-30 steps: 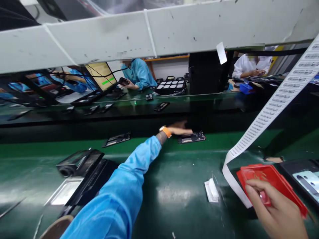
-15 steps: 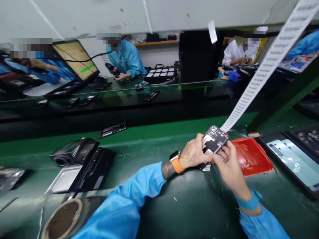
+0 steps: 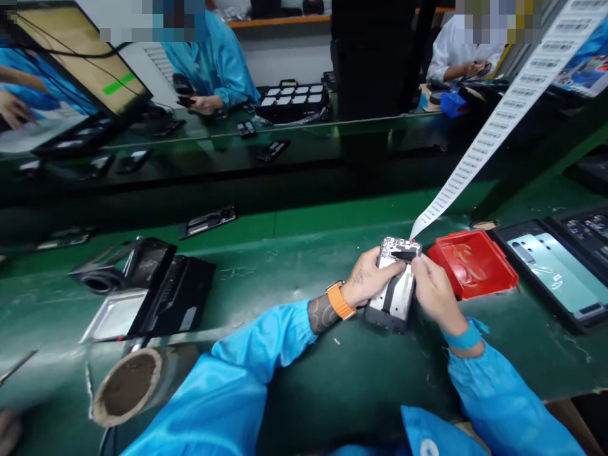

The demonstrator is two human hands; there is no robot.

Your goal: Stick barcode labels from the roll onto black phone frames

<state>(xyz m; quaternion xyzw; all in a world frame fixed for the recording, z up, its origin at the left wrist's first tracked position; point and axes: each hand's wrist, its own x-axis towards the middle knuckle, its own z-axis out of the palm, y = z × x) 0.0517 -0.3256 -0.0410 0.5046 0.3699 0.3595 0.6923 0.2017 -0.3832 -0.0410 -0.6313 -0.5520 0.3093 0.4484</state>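
An opened phone [image 3: 399,292] shows its circuit board at the top and a silver inner face with a dark band down the middle. My left hand [image 3: 370,278] is closed around its left side, the thumb lying across the front near a small black piece [image 3: 403,256]. Curled at the phone's upper right edge are the fingers of my right hand [image 3: 436,290], closed against it; their tips are partly hidden. A strip of barcode labels [image 3: 479,145] hangs down to just behind the phone's top.
Right of my hands are a red tray [image 3: 510,278] with thin bands in it and a dark tray holding pale phone backs [image 3: 546,272]. To the left stand a black device [image 3: 175,297] and a round brown-topped pot [image 3: 128,386]. Co-workers [image 3: 213,63] sit across the bench.
The phone has turned more upright in my hands, showing its full silver face. My left thumb now lies across its front, and my right hand has shifted along its right edge. The view has tilted down.
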